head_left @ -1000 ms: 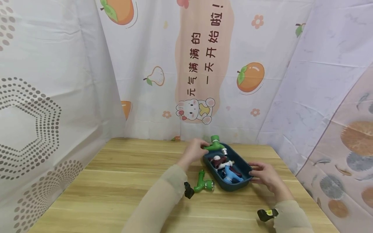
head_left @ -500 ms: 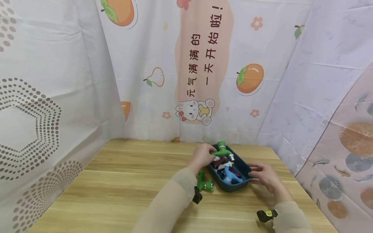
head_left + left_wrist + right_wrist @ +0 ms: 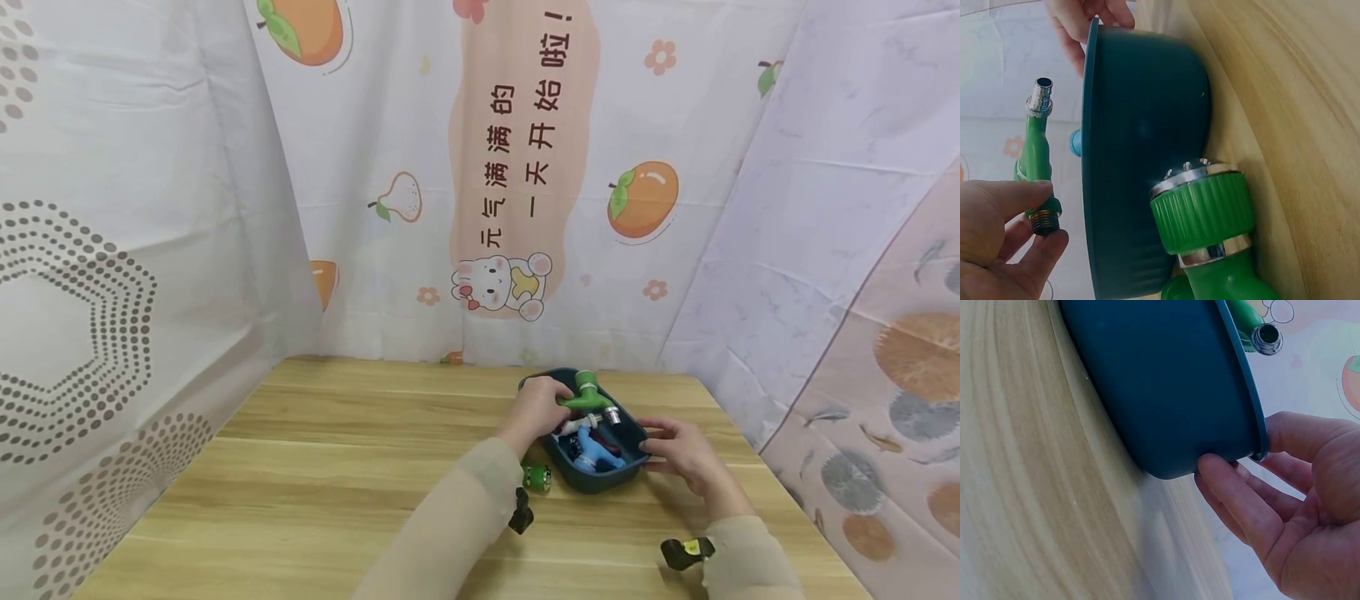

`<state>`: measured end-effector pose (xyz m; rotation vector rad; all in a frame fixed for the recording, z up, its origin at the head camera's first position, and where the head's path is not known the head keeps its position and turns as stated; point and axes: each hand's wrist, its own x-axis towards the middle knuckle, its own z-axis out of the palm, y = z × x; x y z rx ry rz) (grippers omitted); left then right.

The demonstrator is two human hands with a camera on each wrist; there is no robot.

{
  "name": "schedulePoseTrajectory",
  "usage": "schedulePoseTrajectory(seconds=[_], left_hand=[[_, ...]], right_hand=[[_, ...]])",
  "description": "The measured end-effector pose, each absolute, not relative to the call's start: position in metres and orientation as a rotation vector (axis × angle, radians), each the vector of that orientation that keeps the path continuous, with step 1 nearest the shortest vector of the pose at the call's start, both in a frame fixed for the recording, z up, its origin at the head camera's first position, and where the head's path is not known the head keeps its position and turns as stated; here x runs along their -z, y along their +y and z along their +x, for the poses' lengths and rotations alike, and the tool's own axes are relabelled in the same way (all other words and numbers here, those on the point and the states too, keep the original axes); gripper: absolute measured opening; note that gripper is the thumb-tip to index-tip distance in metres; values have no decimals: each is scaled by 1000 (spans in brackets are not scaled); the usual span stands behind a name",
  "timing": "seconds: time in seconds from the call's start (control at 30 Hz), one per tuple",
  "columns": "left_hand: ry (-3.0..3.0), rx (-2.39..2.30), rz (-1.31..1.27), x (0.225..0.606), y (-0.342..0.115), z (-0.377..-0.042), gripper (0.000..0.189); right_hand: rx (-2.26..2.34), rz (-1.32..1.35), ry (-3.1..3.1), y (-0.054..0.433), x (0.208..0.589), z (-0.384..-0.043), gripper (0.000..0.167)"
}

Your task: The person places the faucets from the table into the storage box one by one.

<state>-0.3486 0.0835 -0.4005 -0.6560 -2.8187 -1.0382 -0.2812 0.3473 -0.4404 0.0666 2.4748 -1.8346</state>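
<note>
My left hand [image 3: 538, 415] pinches a green tap [image 3: 589, 392] by its threaded end, over the dark blue plastic basin [image 3: 600, 482]. In the left wrist view the tap's chrome spout [image 3: 1040, 100] points up in the picture, alongside the basin's rim. My right hand [image 3: 684, 454] grips the near right corner of the basin, one digit at the rim and other fingers against the outer wall. Inside the basin lie a blue tap [image 3: 591, 452] and a white tap [image 3: 573, 427]; dark red pieces show partly among them, some hidden behind my left hand.
A second green tap [image 3: 537, 477] lies on the wooden table [image 3: 337, 467] just left of the basin, partly covered by my left forearm. Black wrist cameras [image 3: 521, 511] hang below both sleeves. Printed curtains [image 3: 390, 275] stand along the back and sides.
My left hand has moved right with the green tap, from the basin's far left edge to over its middle. My right hand has stayed at the basin's corner.
</note>
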Motion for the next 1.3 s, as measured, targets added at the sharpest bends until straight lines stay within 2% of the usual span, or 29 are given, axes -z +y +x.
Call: schedulePoseTrajectory(seconds=[0.27,1.3], left_hand=[[-2812,1037,-675,404,85,-349,12],[-2779,1122,-753,398,71,-346,16]], right_hand=[[1846,55,2462,347,440,-280,53],[1854,52,2471,348,443,-281,53]])
